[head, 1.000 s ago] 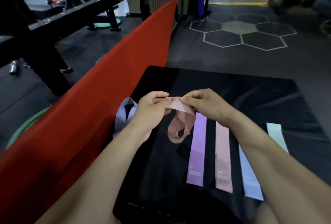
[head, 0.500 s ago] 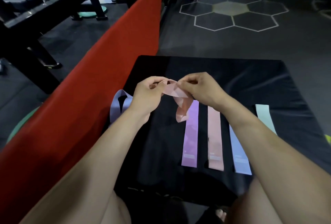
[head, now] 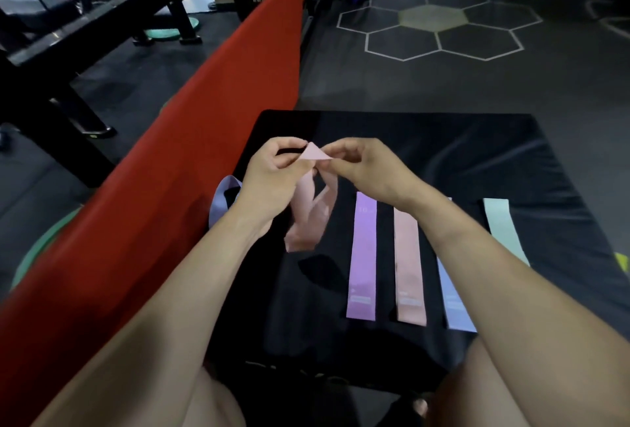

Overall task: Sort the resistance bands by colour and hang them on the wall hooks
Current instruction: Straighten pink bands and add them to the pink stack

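Bare arms, bare legs, no sleeves.

Both forearms come in from the lower edge uncovered along all of their visible length; no cuff, sleeve hem, watch, strap or bracelet shows on either wrist. The left hand and the right hand wear no gloves, and no ring can be made out on the fingers that show. The fingernails look short and plain, though the picture is too soft to be sure. At the bottom edge both thighs are bare as well, with no hem of shorts in view. Between them, low down, a few bare toes show, with no shoe or sock over them.
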